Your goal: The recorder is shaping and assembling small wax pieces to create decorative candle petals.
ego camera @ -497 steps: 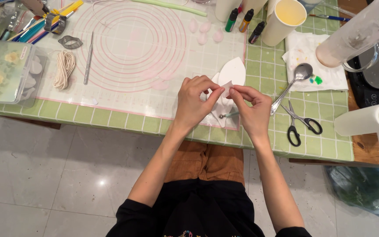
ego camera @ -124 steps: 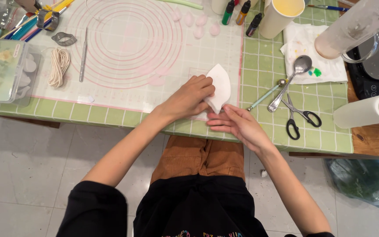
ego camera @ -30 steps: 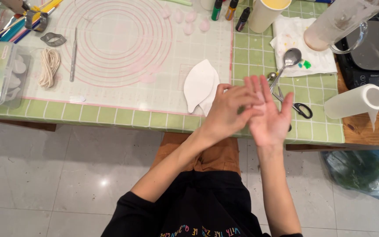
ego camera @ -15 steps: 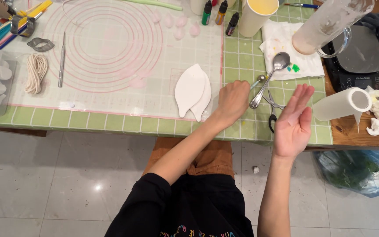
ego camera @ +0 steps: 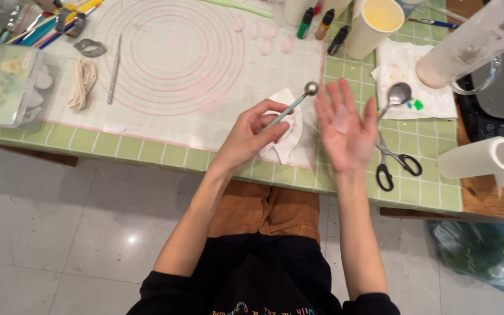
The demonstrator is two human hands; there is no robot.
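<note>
Left hand [ego camera: 251, 135] grips a ball-tipped modelling tool [ego camera: 291, 106], ball end raised over white fondant pieces [ego camera: 287, 131] on the mat [ego camera: 164, 70]. Right hand [ego camera: 345, 125] open, palm up, empty. Beyond: scissors [ego camera: 396, 160], spoon [ego camera: 396, 94], cup [ego camera: 374, 23].

Ball tool [ego camera: 291, 107] above dough sheet [ego camera: 285, 132] on mat [ego camera: 164, 111], scissors [ego camera: 393, 158] right, spoon [ego camera: 396, 96] behind scissors on napkin [ego camera: 415, 76].

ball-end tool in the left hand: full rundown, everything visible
The ball-end tool is a slim, grey-green rod with a shiny metal ball at its far tip, near. The left hand pinches its lower end, tilting it up and to the right above the white petal pieces. The ball sits close to the open right hand, apparently not touching.
</note>
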